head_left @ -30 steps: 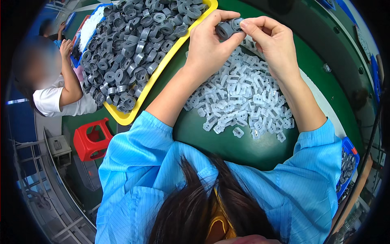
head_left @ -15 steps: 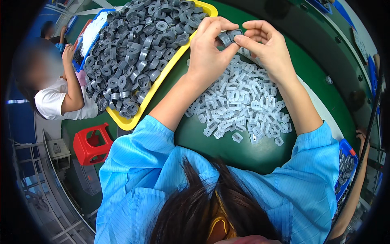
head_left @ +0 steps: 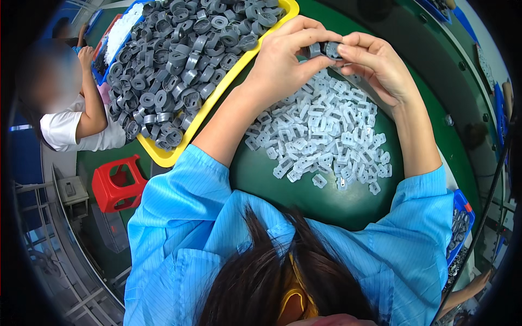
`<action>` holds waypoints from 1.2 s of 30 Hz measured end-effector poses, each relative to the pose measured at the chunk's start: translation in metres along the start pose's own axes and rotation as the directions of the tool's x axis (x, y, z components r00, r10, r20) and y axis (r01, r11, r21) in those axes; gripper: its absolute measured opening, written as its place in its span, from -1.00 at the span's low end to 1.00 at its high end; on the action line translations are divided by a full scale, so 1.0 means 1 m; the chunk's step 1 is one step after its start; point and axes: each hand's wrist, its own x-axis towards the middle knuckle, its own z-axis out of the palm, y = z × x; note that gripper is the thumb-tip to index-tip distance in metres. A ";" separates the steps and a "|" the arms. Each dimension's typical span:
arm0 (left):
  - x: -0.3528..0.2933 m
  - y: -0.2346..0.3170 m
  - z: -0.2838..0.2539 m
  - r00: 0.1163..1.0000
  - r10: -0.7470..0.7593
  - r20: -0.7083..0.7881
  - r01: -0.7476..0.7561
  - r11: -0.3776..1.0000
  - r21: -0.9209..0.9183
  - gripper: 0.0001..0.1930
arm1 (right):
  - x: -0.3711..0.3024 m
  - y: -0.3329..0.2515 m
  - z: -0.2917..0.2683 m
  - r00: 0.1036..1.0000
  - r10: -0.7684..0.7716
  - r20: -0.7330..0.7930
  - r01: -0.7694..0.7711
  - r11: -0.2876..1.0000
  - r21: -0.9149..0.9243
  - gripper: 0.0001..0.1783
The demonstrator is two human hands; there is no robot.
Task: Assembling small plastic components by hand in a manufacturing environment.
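Note:
Above the far edge of the white heap, my left hand [head_left: 285,60] and my right hand [head_left: 378,62] meet around a dark grey plastic part [head_left: 330,50]. The left fingers and thumb close on its left side. From the right, the other thumb and fingers pinch its end. Fingers cover much of it, so I cannot tell if it is one part or two. Below the hands lies a heap of small translucent white plastic pieces [head_left: 326,136]. Left of my left forearm, a yellow tray [head_left: 209,103] holds a big pile of grey ring-shaped parts [head_left: 179,65].
The work surface [head_left: 304,204] is green. A person [head_left: 87,117] in white sits beyond the tray, near a blue bin [head_left: 119,38] of white pieces. A red stool [head_left: 117,185] stands at left. At right are a blue bin [head_left: 461,217] of grey parts and another person's arm [head_left: 462,296].
Both hands have shifted slightly right with the grey part. The right fingers have curled closer around its end. My view has moved a little, and the arm at right has moved lower.

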 end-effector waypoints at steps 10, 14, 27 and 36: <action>-0.002 0.009 0.011 0.987 0.014 -0.162 -0.003 0.998 0.069 -0.68 | -0.004 0.002 0.018 0.966 -0.241 -0.091 0.219 0.954 -0.205 -0.80; -0.002 0.009 0.013 0.963 0.008 -0.271 0.012 0.997 0.074 -0.65 | -0.009 -0.001 0.029 0.814 -0.547 -0.196 0.301 0.686 -0.663 -0.85; -0.003 0.003 0.019 0.970 0.078 -0.229 -0.058 0.994 0.092 -0.66 | -0.004 0.003 0.018 0.958 -0.222 -0.182 0.186 0.963 -0.197 -0.76; -0.002 0.002 0.006 0.992 0.111 0.053 -0.114 0.991 0.069 -0.63 | -0.008 -0.014 -0.006 1.000 -0.011 0.016 0.016 0.937 -0.350 -0.79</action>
